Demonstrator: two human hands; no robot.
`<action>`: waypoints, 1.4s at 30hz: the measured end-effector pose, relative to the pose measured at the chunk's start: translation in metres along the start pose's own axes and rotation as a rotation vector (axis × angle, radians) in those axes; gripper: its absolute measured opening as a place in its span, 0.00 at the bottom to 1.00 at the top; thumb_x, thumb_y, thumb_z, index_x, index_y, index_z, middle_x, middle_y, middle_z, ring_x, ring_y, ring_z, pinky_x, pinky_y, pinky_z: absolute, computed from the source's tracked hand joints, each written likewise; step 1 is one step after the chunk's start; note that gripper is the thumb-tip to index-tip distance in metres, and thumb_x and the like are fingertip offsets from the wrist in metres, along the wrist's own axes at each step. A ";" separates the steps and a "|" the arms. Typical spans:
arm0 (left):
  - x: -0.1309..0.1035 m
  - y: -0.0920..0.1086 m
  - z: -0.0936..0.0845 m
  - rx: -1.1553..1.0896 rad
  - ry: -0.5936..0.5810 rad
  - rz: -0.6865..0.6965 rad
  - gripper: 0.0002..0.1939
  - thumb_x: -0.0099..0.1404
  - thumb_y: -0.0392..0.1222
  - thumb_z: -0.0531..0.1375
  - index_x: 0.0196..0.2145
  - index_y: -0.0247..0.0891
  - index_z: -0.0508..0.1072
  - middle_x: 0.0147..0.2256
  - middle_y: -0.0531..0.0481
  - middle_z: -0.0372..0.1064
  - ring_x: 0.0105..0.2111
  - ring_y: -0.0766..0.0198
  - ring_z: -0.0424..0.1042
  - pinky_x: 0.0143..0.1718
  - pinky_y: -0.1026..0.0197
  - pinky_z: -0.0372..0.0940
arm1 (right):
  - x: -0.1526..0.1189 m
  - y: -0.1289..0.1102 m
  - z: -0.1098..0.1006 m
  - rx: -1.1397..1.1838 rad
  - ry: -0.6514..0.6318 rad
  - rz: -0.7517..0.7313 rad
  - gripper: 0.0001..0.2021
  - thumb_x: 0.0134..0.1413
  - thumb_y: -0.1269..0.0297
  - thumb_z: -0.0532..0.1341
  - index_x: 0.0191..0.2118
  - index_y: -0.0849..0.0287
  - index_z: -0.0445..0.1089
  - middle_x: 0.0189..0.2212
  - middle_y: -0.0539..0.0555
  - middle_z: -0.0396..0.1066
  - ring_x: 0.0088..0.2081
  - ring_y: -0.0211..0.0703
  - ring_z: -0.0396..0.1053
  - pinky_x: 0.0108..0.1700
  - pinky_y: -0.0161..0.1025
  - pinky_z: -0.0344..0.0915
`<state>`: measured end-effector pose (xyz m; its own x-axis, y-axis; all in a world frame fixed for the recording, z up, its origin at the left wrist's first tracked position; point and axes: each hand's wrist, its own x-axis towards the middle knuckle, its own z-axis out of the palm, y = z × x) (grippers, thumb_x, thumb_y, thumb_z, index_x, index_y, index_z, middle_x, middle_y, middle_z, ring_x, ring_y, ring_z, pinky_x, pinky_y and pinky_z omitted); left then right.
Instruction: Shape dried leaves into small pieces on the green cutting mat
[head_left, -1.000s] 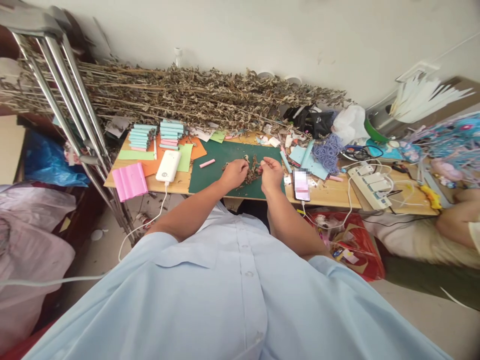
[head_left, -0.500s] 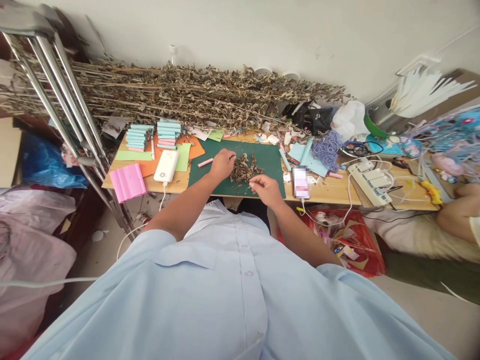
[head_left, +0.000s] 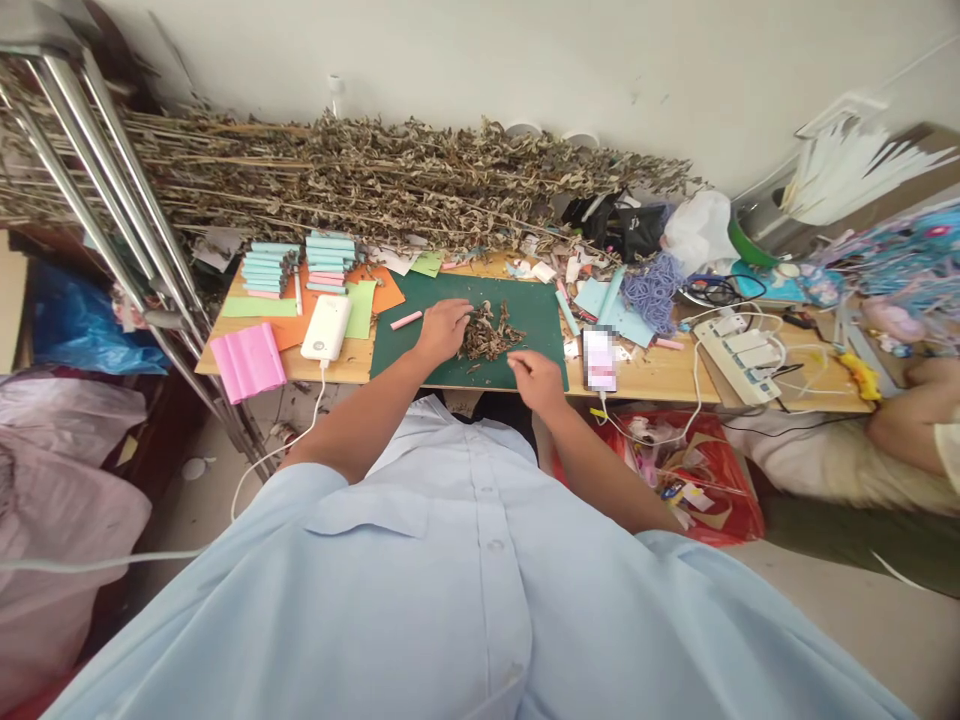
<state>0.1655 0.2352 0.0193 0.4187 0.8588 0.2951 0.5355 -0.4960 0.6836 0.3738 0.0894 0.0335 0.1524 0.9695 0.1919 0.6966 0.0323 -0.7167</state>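
Note:
A pile of dried brown leaves (head_left: 491,335) lies on the dark green mat (head_left: 397,362). My left hand (head_left: 445,330) rests at the pile's left edge, fingers stretched out over it, with nothing visible in it. Just right of the pile, my right hand (head_left: 538,380) has its fingers curled and pinched together; anything between the fingertips is too small to make out. One pink paper roll (head_left: 406,320) lies on the mat left of my left hand.
Dried stalks (head_left: 337,180) stretch along the wall. Stacked blue rolls (head_left: 330,253), a white power bank (head_left: 325,328) and pink paper (head_left: 248,362) are on the left. A phone (head_left: 600,360), purple yarn (head_left: 652,297) and a power strip (head_left: 737,358) lie right. Metal crutches (head_left: 112,170) stand left.
My left hand's fingers have spread out flatter at the pile. My right hand has shifted slightly right, away from the leaves. The whole view has moved a little.

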 end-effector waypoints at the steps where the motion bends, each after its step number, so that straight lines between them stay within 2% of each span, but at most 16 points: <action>1: -0.003 0.003 0.000 -0.014 0.009 0.005 0.16 0.72 0.38 0.55 0.50 0.39 0.82 0.57 0.42 0.76 0.60 0.50 0.71 0.66 0.43 0.62 | 0.011 0.000 0.000 -0.005 0.050 0.031 0.13 0.63 0.58 0.58 0.44 0.52 0.80 0.46 0.56 0.81 0.46 0.50 0.77 0.56 0.49 0.71; 3: -0.008 0.009 -0.001 -0.035 0.018 0.016 0.15 0.72 0.38 0.56 0.46 0.40 0.83 0.54 0.43 0.78 0.58 0.52 0.73 0.65 0.44 0.63 | 0.032 0.001 0.004 0.000 0.084 0.085 0.14 0.62 0.57 0.60 0.45 0.54 0.80 0.47 0.56 0.80 0.43 0.49 0.76 0.54 0.48 0.72; 6: -0.014 0.017 0.000 -0.042 0.025 0.026 0.14 0.71 0.39 0.57 0.43 0.42 0.83 0.52 0.45 0.79 0.57 0.52 0.74 0.64 0.44 0.64 | 0.057 0.007 0.017 0.019 0.035 0.099 0.15 0.58 0.61 0.63 0.49 0.54 0.79 0.44 0.54 0.81 0.40 0.47 0.76 0.52 0.46 0.72; 10: -0.018 0.018 0.003 -0.031 0.036 0.042 0.13 0.71 0.40 0.57 0.43 0.42 0.84 0.52 0.45 0.79 0.57 0.52 0.73 0.64 0.43 0.64 | 0.072 0.017 0.033 -0.025 -0.039 0.114 0.16 0.56 0.64 0.64 0.50 0.53 0.79 0.40 0.52 0.81 0.40 0.48 0.77 0.50 0.46 0.72; 15: -0.018 0.016 0.003 -0.010 0.033 0.060 0.14 0.70 0.38 0.59 0.47 0.43 0.83 0.53 0.45 0.79 0.58 0.52 0.73 0.64 0.44 0.63 | 0.073 0.019 0.032 0.032 0.017 0.064 0.17 0.57 0.63 0.62 0.51 0.54 0.79 0.40 0.53 0.81 0.38 0.46 0.76 0.47 0.44 0.72; 21: -0.007 0.032 -0.003 0.060 -0.035 0.177 0.21 0.68 0.37 0.61 0.57 0.47 0.78 0.64 0.46 0.69 0.66 0.48 0.63 0.65 0.41 0.58 | 0.072 0.008 0.024 0.162 0.037 0.025 0.22 0.56 0.60 0.63 0.56 0.55 0.76 0.38 0.53 0.80 0.31 0.42 0.72 0.44 0.44 0.72; 24: 0.001 0.037 -0.005 0.085 -0.086 0.241 0.17 0.68 0.38 0.61 0.53 0.45 0.80 0.59 0.44 0.74 0.64 0.47 0.65 0.63 0.42 0.56 | 0.073 0.001 0.022 0.280 0.034 0.037 0.25 0.54 0.58 0.65 0.57 0.57 0.74 0.36 0.52 0.80 0.29 0.40 0.70 0.42 0.44 0.72; 27: 0.005 0.039 -0.005 0.096 -0.124 0.255 0.11 0.69 0.41 0.61 0.45 0.42 0.82 0.46 0.43 0.80 0.54 0.48 0.72 0.58 0.44 0.58 | 0.073 -0.004 0.018 0.391 0.026 0.081 0.27 0.49 0.57 0.67 0.56 0.59 0.74 0.35 0.53 0.80 0.30 0.40 0.70 0.39 0.42 0.71; 30: 0.004 0.039 -0.005 0.114 -0.126 0.263 0.10 0.71 0.42 0.59 0.40 0.40 0.82 0.39 0.43 0.79 0.46 0.51 0.73 0.53 0.47 0.59 | 0.073 -0.006 0.017 0.489 0.033 0.139 0.28 0.45 0.56 0.69 0.54 0.59 0.75 0.33 0.52 0.79 0.30 0.40 0.70 0.38 0.42 0.70; 36: -0.003 0.043 -0.005 0.165 -0.123 0.341 0.13 0.72 0.41 0.55 0.37 0.39 0.80 0.36 0.42 0.76 0.44 0.51 0.70 0.51 0.47 0.58 | 0.067 -0.003 0.028 0.569 0.126 0.206 0.25 0.43 0.57 0.70 0.49 0.59 0.74 0.31 0.50 0.77 0.29 0.39 0.70 0.36 0.40 0.69; 39: -0.005 0.045 -0.005 0.187 -0.124 0.340 0.13 0.72 0.41 0.55 0.37 0.38 0.79 0.36 0.42 0.75 0.44 0.50 0.70 0.50 0.47 0.58 | 0.064 -0.002 0.033 0.556 0.181 0.206 0.23 0.46 0.57 0.68 0.49 0.58 0.73 0.32 0.51 0.77 0.31 0.40 0.71 0.37 0.40 0.70; 42: -0.007 0.040 -0.005 0.208 -0.115 0.300 0.12 0.71 0.39 0.55 0.36 0.38 0.79 0.37 0.41 0.76 0.44 0.49 0.70 0.51 0.46 0.58 | 0.065 -0.001 0.029 0.566 0.247 0.241 0.21 0.47 0.58 0.67 0.49 0.57 0.72 0.34 0.51 0.76 0.32 0.40 0.72 0.35 0.38 0.70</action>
<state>0.1808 0.2102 0.0482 0.6527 0.6571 0.3771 0.5087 -0.7489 0.4246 0.3632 0.1594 0.0273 0.4616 0.8833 0.0817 0.1575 0.0090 -0.9875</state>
